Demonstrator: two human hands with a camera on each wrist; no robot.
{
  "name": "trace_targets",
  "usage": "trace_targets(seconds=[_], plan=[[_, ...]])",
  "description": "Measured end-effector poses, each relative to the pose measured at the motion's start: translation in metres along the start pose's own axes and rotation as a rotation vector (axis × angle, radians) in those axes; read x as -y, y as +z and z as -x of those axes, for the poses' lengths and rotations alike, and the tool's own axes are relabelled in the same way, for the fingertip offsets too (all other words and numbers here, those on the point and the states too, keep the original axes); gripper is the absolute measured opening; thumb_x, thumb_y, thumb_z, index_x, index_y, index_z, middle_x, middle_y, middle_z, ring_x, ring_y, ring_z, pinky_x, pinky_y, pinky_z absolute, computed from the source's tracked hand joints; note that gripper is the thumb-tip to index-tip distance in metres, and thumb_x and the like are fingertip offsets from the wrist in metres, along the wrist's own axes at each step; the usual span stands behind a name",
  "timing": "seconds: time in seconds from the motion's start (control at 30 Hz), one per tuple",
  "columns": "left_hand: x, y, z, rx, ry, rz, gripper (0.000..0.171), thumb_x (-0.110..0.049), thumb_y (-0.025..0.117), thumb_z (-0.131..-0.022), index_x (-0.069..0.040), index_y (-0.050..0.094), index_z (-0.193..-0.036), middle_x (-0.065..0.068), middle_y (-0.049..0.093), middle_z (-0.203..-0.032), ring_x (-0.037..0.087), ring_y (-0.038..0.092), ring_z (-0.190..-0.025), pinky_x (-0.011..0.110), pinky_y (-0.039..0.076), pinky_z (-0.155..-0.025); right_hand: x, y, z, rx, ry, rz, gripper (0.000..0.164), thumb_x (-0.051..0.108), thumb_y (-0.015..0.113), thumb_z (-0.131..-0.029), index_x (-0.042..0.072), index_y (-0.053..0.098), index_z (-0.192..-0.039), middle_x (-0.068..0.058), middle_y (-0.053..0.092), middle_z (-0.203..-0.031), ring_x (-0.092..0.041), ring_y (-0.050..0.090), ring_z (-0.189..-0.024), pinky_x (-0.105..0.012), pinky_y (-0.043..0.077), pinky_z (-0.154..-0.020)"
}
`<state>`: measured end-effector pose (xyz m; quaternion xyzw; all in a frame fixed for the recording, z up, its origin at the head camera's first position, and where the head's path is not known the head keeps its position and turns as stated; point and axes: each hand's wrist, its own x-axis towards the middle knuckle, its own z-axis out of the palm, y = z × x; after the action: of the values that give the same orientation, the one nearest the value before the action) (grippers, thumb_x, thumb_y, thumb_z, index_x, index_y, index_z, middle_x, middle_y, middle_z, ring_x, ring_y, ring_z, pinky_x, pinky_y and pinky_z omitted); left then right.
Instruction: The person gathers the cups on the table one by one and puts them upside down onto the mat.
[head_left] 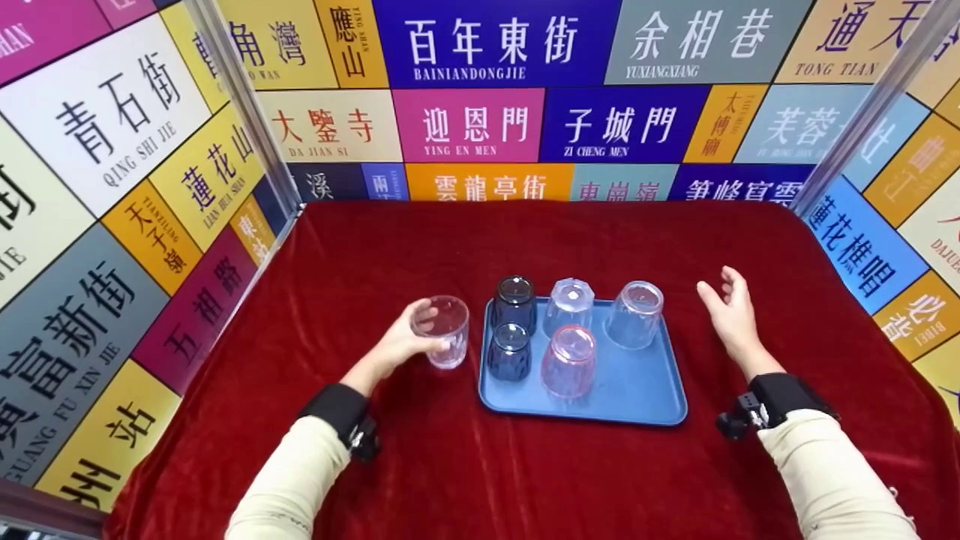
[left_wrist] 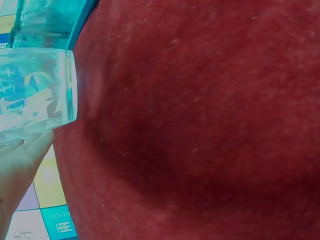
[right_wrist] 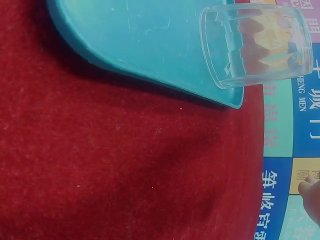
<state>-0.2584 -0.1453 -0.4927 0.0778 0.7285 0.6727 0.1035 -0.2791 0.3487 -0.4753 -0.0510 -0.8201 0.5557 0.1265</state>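
Observation:
My left hand (head_left: 405, 339) holds a clear drinking glass (head_left: 448, 335) left of the tray, thumb on the near side and fingers round the far side. The glass is upright, its wide mouth up; whether its base touches the cloth I cannot tell. In the left wrist view the hand (left_wrist: 20, 167) lies against the glass (left_wrist: 37, 92). Several upturned glasses stand on the blue tray (head_left: 622, 401): two dark ones (head_left: 514, 304), a pinkish one (head_left: 568, 364) and clear ones (head_left: 636, 319). My right hand (head_left: 731, 315) hovers right of the tray, fingers loosely bent, holding nothing.
Dark red cloth (head_left: 420, 465) covers the table under the tray. Panels with printed street names (head_left: 472, 124) stand behind and at both sides. Metal posts (head_left: 255, 112) rise at the back corners.

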Motion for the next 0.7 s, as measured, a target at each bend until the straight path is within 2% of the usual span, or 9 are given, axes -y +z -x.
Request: trace_targets(seconds=[0.17,0.3,0.53,0.7], plan=[[-0.012,0.001,-0.009,-0.081,-0.006,0.015,0.084,-0.002,0.071,-0.07,0.002,0.023,-0.14,0.024,0.037,-0.137,0.039,0.037,-0.125,0.045,0.032,-0.104,0.0,0.0,0.002,0.0,0.002,-0.015,0.067,0.031,0.047,-0.093,0.001,0.014,-0.144,-0.022,0.019,-0.146,-0.037,0.019,-0.131,-0.048,0.018,-0.109],[-0.022,0.006,-0.019,-0.172,0.012,0.071,0.085,-0.004,0.071,-0.071,0.0,0.022,-0.141,0.021,0.037,-0.138,0.037,0.037,-0.125,0.044,0.034,-0.103,0.001,0.003,0.002,-0.003,0.008,-0.034,0.067,0.031,0.047,-0.093,0.001,0.014,-0.144,-0.021,0.019,-0.146,-0.036,0.019,-0.131,-0.047,0.018,-0.109],[-0.043,0.026,-0.04,-0.337,0.074,0.201,0.086,-0.003,0.072,-0.071,-0.001,0.023,-0.141,0.019,0.037,-0.138,0.035,0.037,-0.124,0.041,0.035,-0.103,0.01,0.008,0.001,-0.01,-0.008,-0.067,0.066,0.028,0.047,-0.094,0.002,0.014,-0.144,-0.02,0.019,-0.147,-0.035,0.019,-0.132,-0.045,0.017,-0.111],[-0.062,0.045,-0.053,-0.412,0.119,0.285,0.087,-0.003,0.072,-0.07,-0.001,0.022,-0.141,0.02,0.037,-0.139,0.035,0.038,-0.123,0.04,0.034,-0.103,0.028,0.011,0.004,0.008,-0.034,-0.112,0.065,0.023,0.048,-0.093,0.0,0.014,-0.144,-0.02,0.018,-0.147,-0.035,0.017,-0.134,-0.042,0.016,-0.112]])
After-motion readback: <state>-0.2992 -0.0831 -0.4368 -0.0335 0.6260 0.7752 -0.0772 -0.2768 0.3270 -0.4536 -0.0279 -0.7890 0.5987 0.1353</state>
